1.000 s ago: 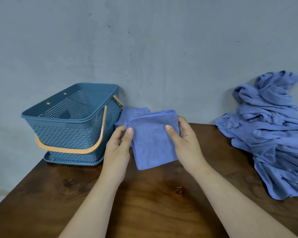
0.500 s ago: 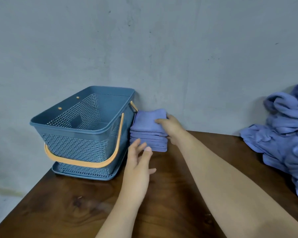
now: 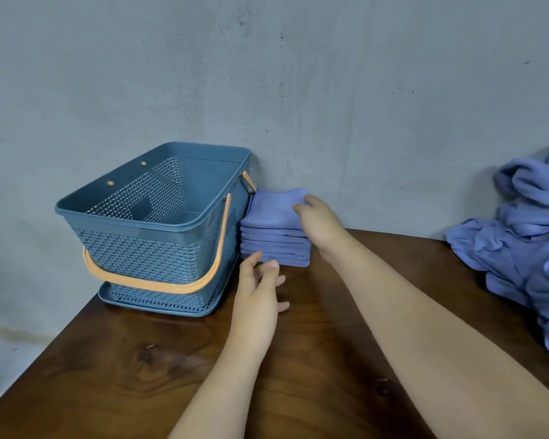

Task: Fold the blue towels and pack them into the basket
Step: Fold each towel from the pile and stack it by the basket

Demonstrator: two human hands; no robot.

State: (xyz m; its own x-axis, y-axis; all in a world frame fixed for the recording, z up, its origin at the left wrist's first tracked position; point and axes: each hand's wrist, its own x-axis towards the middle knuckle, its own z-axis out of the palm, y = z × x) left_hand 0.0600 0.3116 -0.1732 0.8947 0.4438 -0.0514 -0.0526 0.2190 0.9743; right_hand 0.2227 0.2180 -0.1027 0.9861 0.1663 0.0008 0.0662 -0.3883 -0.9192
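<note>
A stack of several folded blue towels stands on the table against the wall, just right of the blue basket. My right hand rests on the top towel's right side, fingers laid flat over its edge. My left hand hovers in front of the stack's lower left corner with relaxed, spread fingers, holding nothing. The basket has an orange handle hanging down its front and nothing visible inside it.
A heap of unfolded blue towels lies at the right edge of the brown wooden table. A grey wall stands right behind the basket and stack. The table's left edge drops off below the basket.
A second ago both hands held a folded towel up in front of me. It now lies on top of the stack beside the basket, my left hand has let go, and the view has shifted left.
</note>
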